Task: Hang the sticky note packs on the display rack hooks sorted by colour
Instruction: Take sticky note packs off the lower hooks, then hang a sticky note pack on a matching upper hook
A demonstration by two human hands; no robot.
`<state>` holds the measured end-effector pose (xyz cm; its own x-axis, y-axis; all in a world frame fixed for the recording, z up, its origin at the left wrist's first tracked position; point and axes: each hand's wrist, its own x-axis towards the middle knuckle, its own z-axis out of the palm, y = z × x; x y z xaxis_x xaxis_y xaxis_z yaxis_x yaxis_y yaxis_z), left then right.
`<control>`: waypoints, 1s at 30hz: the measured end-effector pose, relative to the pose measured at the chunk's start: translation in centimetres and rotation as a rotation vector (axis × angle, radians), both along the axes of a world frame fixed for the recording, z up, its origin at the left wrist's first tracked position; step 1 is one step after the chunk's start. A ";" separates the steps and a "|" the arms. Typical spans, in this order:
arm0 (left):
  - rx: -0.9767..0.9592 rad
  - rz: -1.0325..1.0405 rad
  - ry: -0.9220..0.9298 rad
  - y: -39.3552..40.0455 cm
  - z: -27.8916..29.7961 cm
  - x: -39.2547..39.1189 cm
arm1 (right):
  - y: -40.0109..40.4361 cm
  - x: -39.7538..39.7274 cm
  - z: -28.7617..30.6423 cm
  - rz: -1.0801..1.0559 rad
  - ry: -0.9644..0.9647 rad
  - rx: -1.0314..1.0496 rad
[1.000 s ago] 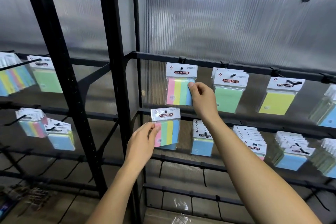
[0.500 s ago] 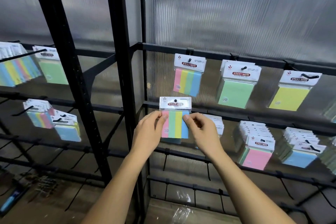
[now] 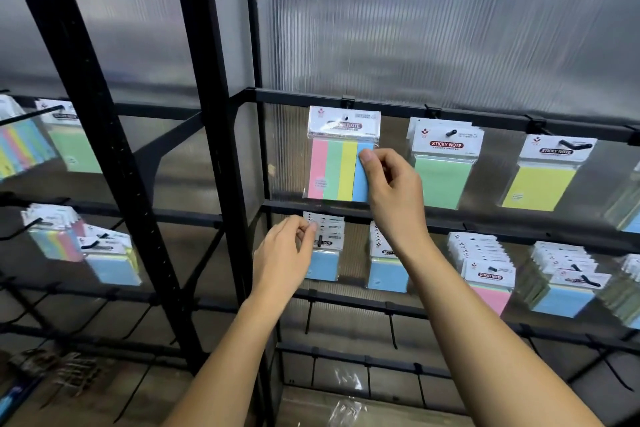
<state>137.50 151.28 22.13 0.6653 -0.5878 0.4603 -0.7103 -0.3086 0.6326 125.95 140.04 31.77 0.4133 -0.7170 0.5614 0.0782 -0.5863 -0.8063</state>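
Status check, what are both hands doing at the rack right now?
Right hand pinches the striped pack at the top-row hook. Left hand pinches a blue pack's header on the row below. Nothing in the way.

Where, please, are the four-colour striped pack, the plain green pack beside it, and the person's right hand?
Four-colour striped pack (image 3: pixel 337 172): head view, on its green and yellow stripes.
Plain green pack (image 3: pixel 441 182): head view, on the middle of its green pad.
Right hand (image 3: pixel 393 191): head view, on the back of the hand.

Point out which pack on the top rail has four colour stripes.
The leftmost pack, striped pink, green, yellow and blue, pinched by the right hand. The green pack and yellow pack beside it are single-coloured.
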 end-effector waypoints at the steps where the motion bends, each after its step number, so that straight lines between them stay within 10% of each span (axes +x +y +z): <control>1: 0.006 -0.001 0.000 0.1 0.0 0.0 | -0.2 0.2 0.0 -0.006 0.001 0.005; 30: 0.024 0.004 -0.001 -0.6 -0.7 0.2 | -2.7 2.3 -0.4 -0.159 0.099 0.056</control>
<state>137.66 150.67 21.41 0.6670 -0.5960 0.4471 -0.7099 -0.3261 0.6243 128.21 137.31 31.40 0.3435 -0.8064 0.4814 -0.0928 -0.5393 -0.8370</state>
